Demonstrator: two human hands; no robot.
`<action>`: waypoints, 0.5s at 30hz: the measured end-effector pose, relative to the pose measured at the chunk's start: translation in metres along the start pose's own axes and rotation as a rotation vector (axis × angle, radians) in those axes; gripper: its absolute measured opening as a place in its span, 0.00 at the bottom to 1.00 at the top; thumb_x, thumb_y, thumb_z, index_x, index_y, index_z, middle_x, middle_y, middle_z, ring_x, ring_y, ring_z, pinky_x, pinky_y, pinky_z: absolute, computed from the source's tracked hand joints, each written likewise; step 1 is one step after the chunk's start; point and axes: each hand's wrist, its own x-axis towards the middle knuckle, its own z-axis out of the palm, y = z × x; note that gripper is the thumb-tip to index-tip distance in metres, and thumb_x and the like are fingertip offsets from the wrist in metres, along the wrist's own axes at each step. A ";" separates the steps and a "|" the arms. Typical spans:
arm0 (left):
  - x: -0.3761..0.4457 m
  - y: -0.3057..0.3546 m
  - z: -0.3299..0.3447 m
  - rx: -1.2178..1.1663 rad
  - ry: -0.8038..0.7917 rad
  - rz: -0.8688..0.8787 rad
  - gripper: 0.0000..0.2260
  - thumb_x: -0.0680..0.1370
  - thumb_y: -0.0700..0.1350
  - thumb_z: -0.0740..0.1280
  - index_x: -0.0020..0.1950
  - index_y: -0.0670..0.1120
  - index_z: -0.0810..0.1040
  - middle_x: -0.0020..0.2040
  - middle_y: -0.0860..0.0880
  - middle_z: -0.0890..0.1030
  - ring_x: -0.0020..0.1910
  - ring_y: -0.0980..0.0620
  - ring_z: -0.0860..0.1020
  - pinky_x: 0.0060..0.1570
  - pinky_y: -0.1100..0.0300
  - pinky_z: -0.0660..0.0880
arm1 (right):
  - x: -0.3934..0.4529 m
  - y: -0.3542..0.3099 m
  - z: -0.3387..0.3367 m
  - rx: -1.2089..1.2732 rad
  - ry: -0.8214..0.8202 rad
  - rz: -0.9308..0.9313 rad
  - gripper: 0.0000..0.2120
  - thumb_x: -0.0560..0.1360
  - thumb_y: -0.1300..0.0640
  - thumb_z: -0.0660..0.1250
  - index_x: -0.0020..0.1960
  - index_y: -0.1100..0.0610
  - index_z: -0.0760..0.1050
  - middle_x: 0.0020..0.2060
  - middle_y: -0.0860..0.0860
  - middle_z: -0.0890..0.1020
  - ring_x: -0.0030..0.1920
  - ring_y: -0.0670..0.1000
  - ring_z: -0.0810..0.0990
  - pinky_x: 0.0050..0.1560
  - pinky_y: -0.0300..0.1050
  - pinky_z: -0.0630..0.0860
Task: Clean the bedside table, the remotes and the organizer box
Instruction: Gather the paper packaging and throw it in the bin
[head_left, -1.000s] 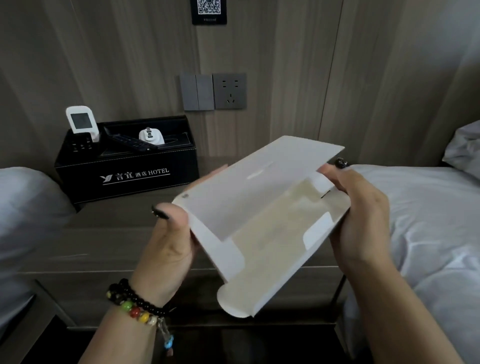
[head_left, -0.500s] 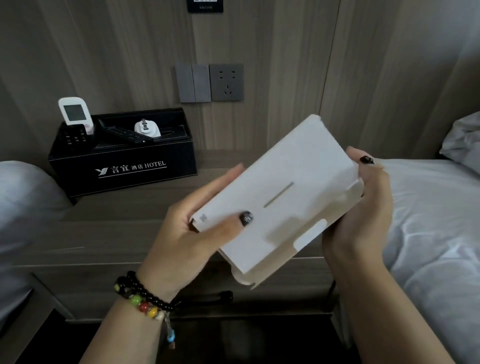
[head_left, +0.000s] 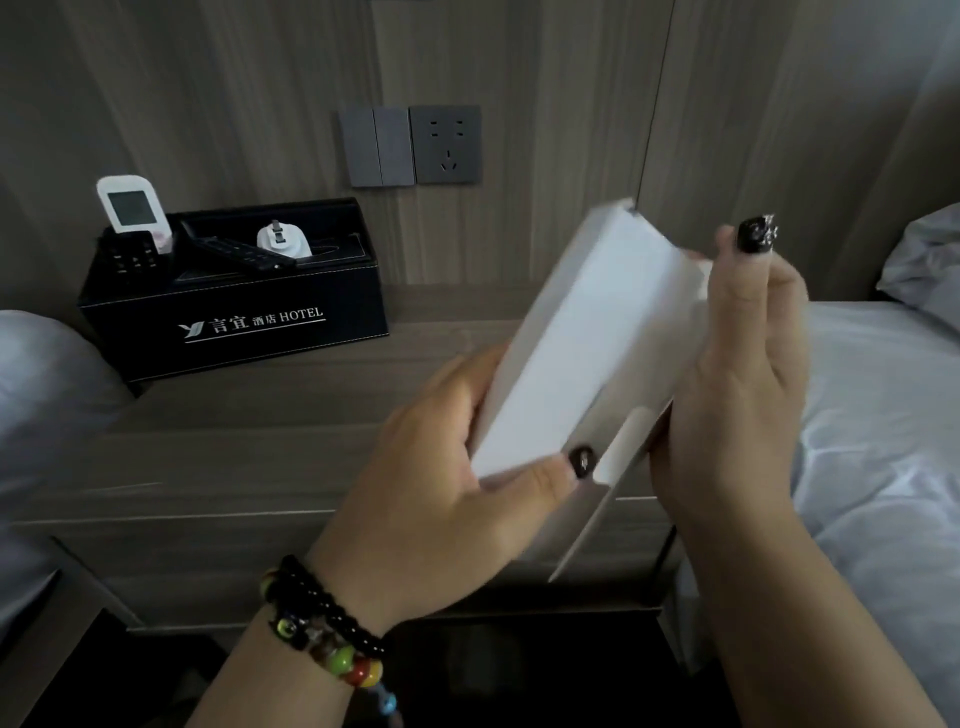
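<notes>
Both hands hold a flat white cardboard box (head_left: 571, 343) above the wooden bedside table (head_left: 260, 467). My left hand (head_left: 447, 483) grips its lower left end, thumb pressed on the top face. My right hand (head_left: 737, 395) holds its right edge, fingers curled behind it. One end flap hangs loose below. At the table's back left stands the black organizer box (head_left: 234, 322) marked HOTEL. It holds a white remote (head_left: 132, 208) upright, a black remote (head_left: 239, 254) lying across it and a white plug adapter (head_left: 283, 241).
White bedding lies at the right (head_left: 872, 441) and a white pillow at the left (head_left: 47, 395). A switch and socket panel (head_left: 410, 145) sits on the wood wall behind the table. A dark gap opens under the table front.
The white box was folded from open to closed and tilted more upright. My right hand slid up along its right edge, and my left thumb moved down to the lower corner.
</notes>
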 end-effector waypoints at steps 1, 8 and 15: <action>0.002 0.003 0.000 -0.128 0.017 -0.019 0.23 0.69 0.47 0.72 0.63 0.58 0.74 0.55 0.59 0.81 0.55 0.60 0.80 0.49 0.60 0.79 | -0.002 -0.002 0.001 0.015 -0.071 -0.020 0.24 0.76 0.43 0.62 0.63 0.60 0.69 0.44 0.41 0.79 0.45 0.38 0.78 0.45 0.35 0.74; 0.009 0.010 -0.002 -0.647 0.255 0.008 0.15 0.74 0.42 0.66 0.61 0.45 0.76 0.53 0.52 0.84 0.53 0.55 0.82 0.47 0.66 0.78 | -0.016 0.001 0.010 0.091 -0.570 0.028 0.28 0.75 0.59 0.67 0.72 0.60 0.62 0.64 0.53 0.76 0.64 0.48 0.76 0.57 0.39 0.74; 0.010 0.001 0.004 -0.607 0.238 0.034 0.20 0.79 0.46 0.60 0.72 0.49 0.66 0.63 0.54 0.79 0.62 0.56 0.78 0.56 0.61 0.76 | -0.012 0.010 0.006 0.007 -0.563 -0.006 0.27 0.75 0.56 0.66 0.73 0.54 0.65 0.65 0.49 0.76 0.65 0.51 0.76 0.60 0.51 0.76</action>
